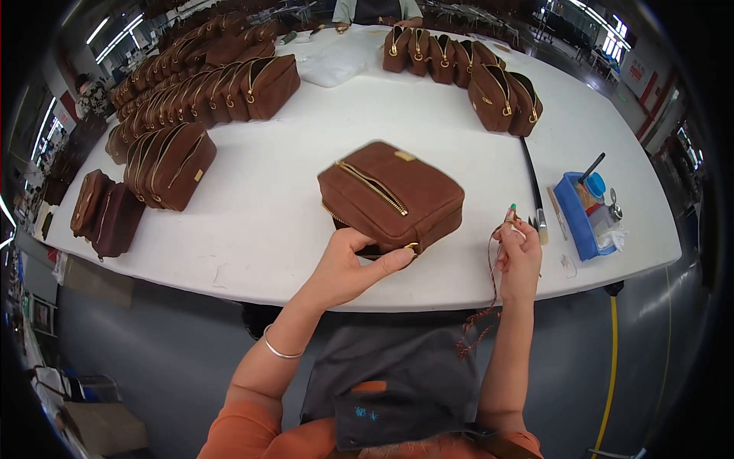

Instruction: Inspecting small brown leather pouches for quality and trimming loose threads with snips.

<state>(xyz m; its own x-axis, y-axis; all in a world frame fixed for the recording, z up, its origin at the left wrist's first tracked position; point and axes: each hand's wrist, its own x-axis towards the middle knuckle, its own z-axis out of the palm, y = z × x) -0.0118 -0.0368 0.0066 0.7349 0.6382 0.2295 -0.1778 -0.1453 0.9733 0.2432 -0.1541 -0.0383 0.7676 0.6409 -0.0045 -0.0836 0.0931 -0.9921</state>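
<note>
My left hand (353, 264) grips the near corner of a brown leather bag (391, 196) with a gold zipper, holding it tilted above the white table (260, 222). The thumb lies by the zipper pull at that corner. My right hand (518, 252) is closed on a thin green-tipped tool (511, 212) and a braided brown cord (480, 314). The cord hangs from that hand down toward my dark apron. The right hand is to the right of the bag and does not touch it.
Rows of matching brown bags (191, 99) line the table's left side, and another row (466, 69) stands at the far right. A blue tray (575, 222) with tools sits at the right edge, with a long black strip (531, 180) beside it. Another person stands at the far end.
</note>
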